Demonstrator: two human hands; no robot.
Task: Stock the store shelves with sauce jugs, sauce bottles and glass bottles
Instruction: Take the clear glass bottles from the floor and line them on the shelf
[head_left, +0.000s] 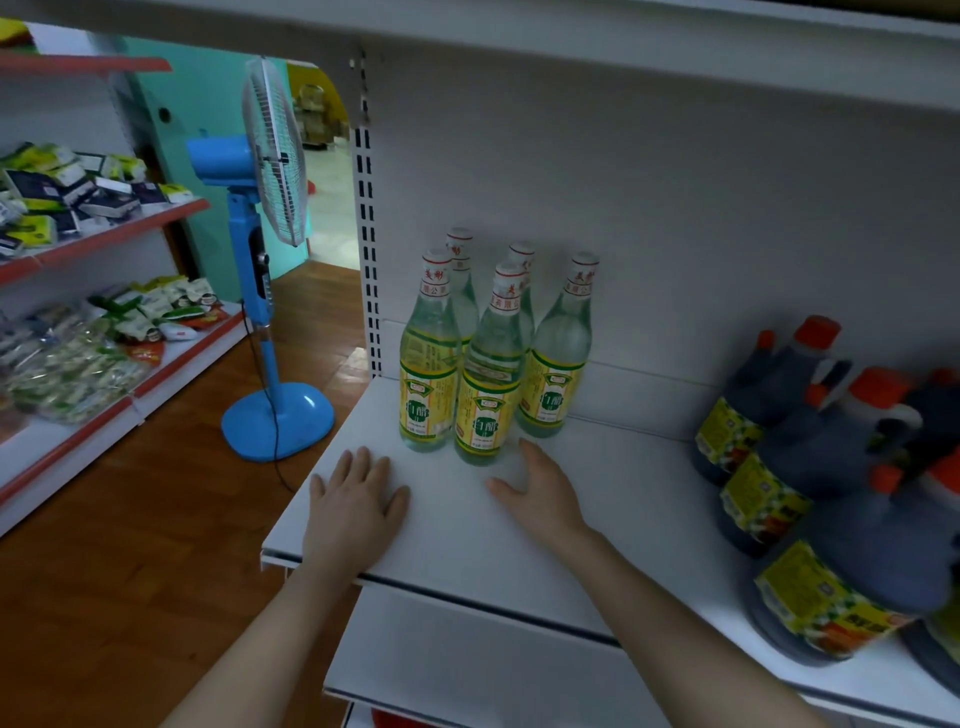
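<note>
My right hand (540, 486) lies open and empty just in front of the glass bottles (488, 364), five clustered at the shelf's (457, 525) back left; a careless nudge could topple the front one into the rest. My left hand (358, 499) rests flat, also holding nothing. The sauce jugs (810, 467) crowd the right end, near the edge. The shelf is smooth white metal; beyond it are a wooden floor (130, 545) and a blue fan (265, 249).

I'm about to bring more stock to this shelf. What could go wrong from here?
The glass bottles stand tightly clustered just ahead of the right hand; a nudge might topple several. The sauce jugs reach close to the shelf front edge, so crowding them could push one off.
</note>
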